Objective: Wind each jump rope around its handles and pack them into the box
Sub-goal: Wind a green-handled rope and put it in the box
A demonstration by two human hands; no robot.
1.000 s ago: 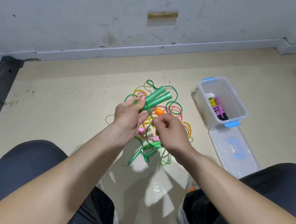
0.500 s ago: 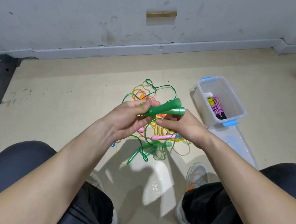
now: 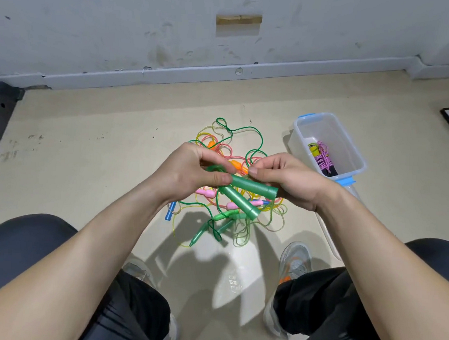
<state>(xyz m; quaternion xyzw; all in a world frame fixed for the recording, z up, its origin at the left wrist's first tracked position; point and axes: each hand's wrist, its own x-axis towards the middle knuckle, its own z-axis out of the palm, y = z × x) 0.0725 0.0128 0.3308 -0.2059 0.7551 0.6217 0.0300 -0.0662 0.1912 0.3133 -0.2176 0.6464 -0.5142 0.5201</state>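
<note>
Your left hand [image 3: 189,173] rightly clamps the two stiff green plastic handles [image 3: 252,188]; your right hand [image 3: 291,185] seemingly pinches their limp green cord [image 3: 213,167]

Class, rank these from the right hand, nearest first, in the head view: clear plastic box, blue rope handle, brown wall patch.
1. Clear plastic box, beside the right hand.
2. Blue rope handle, left on floor.
3. Brown wall patch, far ahead.
</note>
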